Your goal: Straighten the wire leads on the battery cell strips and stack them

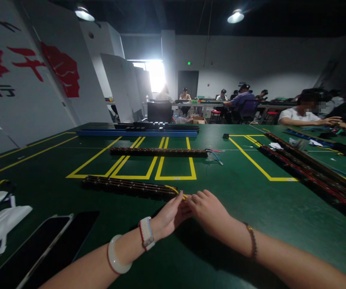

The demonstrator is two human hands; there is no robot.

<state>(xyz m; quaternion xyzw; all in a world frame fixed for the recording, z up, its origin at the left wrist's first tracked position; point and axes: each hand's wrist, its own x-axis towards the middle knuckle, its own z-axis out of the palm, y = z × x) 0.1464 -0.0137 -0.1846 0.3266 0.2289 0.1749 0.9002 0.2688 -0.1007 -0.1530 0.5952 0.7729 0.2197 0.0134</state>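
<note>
My left hand (171, 216) and my right hand (208, 210) meet at the right end of a long dark bar (127, 187) lying on the green table. Yellow wires (172, 188) come out of that end and run into my fingers. The left thumb and fingers close around the wires. Against them, the curled right hand pinches the same wires, whose tips are hidden by my fingers. Just beyond lies a second dark bar (160, 152), with red and blue leads (216, 155) at its right end.
Yellow tape outlines (175, 178) mark the green tabletop. A blue rail (136, 133) lies at the far edge. More long bars with red wires (311, 176) stretch along the right, near a co-worker in white (299, 116). Black panels (61, 241) and white pieces (4, 228) lie front left.
</note>
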